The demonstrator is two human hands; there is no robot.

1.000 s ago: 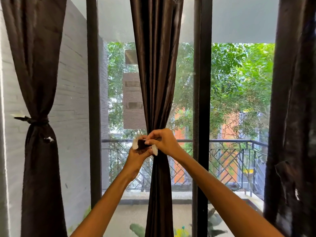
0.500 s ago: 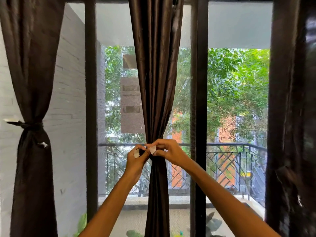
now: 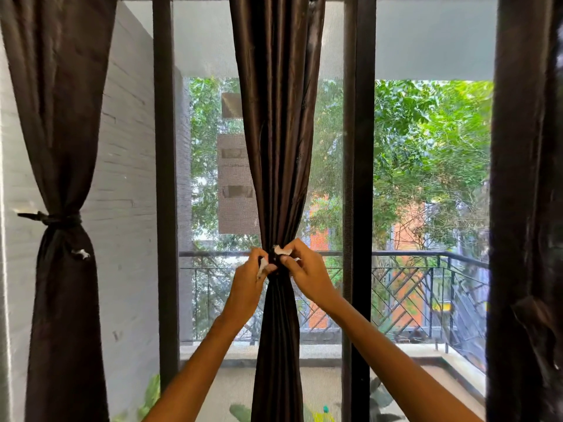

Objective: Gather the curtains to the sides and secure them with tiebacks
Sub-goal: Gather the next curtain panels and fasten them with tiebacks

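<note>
A dark brown middle curtain (image 3: 275, 132) hangs in front of the window, pinched into a narrow waist at railing height. A dark tieback (image 3: 273, 263) with white ends wraps that waist. My left hand (image 3: 248, 281) pinches one white end on the left side. My right hand (image 3: 304, 271) pinches the other white end on the right, fingertips meeting at the knot. The left curtain (image 3: 61, 132) is gathered and bound by its own dark tieback (image 3: 58, 219). The right curtain (image 3: 527, 208) hangs dark at the frame edge; I cannot tell whether it is tied.
Dark window frame posts (image 3: 358, 178) stand right of the middle curtain and left of it (image 3: 164, 178). A white brick wall (image 3: 128, 193) lies behind the left curtain. Beyond the glass are a balcony railing (image 3: 426, 255) and trees.
Both hands have drawn closer together at the curtain's waist, and the tieback's white ends have shifted between the fingers. The view has tilted up slightly.
</note>
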